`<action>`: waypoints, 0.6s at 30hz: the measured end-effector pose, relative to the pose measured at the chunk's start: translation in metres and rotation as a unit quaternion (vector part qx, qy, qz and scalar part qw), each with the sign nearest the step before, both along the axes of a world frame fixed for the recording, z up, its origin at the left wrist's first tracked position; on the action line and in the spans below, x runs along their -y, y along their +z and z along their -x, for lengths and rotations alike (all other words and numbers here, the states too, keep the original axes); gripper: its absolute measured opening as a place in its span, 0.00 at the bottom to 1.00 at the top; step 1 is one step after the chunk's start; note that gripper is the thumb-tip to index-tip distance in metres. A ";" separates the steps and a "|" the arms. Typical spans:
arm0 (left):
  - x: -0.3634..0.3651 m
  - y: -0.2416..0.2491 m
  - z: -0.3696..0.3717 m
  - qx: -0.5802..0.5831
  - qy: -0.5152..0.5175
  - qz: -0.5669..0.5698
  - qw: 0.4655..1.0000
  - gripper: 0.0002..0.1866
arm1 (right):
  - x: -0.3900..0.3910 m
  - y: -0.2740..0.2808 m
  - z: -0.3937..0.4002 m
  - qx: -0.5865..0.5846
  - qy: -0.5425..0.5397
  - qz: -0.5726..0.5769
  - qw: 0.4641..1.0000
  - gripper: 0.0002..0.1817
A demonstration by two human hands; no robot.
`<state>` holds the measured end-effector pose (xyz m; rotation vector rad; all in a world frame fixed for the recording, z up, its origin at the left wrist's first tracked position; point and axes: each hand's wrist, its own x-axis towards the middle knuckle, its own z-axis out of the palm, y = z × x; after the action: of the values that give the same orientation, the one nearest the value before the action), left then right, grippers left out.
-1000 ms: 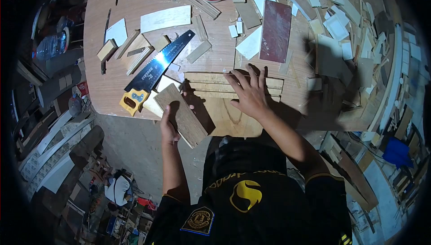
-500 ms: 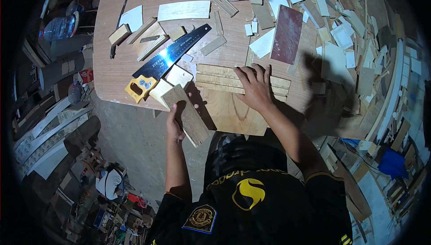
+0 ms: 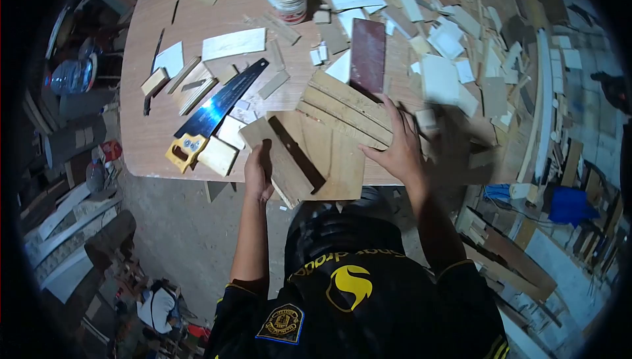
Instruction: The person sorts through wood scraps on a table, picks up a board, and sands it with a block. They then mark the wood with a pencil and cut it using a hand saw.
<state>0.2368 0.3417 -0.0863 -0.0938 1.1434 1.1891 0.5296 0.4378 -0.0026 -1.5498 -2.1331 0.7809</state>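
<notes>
My left hand (image 3: 257,171) is closed round a rectangular wooden block (image 3: 280,163), held tilted above the front edge of the table. My right hand (image 3: 403,145) touches the right end of a grooved wooden piece (image 3: 345,109), thumb and fingers spread apart on either side of its end. Under both lies a flat light-brown board (image 3: 342,168) at the table's front edge. To the left, a handsaw (image 3: 220,102) with a yellow handle rests by pale wood blocks (image 3: 217,155).
Offcuts and a dark red board (image 3: 367,55) lie on the table (image 3: 148,155) at the back and right. A jar (image 3: 289,5) stands at the back. Another person (image 3: 158,307) is at the lower left, beyond the table.
The view has shifted, so the table things sit further left. The grooved piece has turned, its right end now nearer me, and my right hand has moved from its top to that end.
</notes>
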 end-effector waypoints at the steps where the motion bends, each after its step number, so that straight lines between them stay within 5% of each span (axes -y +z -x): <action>1: -0.003 -0.015 -0.007 -0.027 0.000 0.011 1.000 0.22 | 0.005 0.005 -0.006 0.003 -0.008 -0.004 1.000 0.56; 3: -0.012 -0.039 -0.016 -0.077 -0.031 0.019 0.996 0.23 | 0.014 0.014 -0.017 0.092 -0.018 -0.086 0.992 0.55; 9: -0.053 -0.015 -0.085 -0.116 -0.084 0.036 0.989 0.13 | 0.037 0.040 -0.050 0.085 -0.073 -0.119 0.987 0.54; 13: -0.056 -0.067 -0.113 -0.071 -0.155 0.011 0.985 0.16 | 0.045 0.063 -0.076 0.068 -0.080 -0.115 0.988 0.55; 18: -0.065 -0.034 -0.184 -0.028 -0.133 0.017 0.991 0.18 | 0.048 0.080 -0.108 0.023 -0.088 -0.123 0.988 0.53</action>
<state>0.4207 0.4066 -0.1200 0.0656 1.1856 0.9417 0.6379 0.3893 0.0774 -1.6091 -2.0024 0.4098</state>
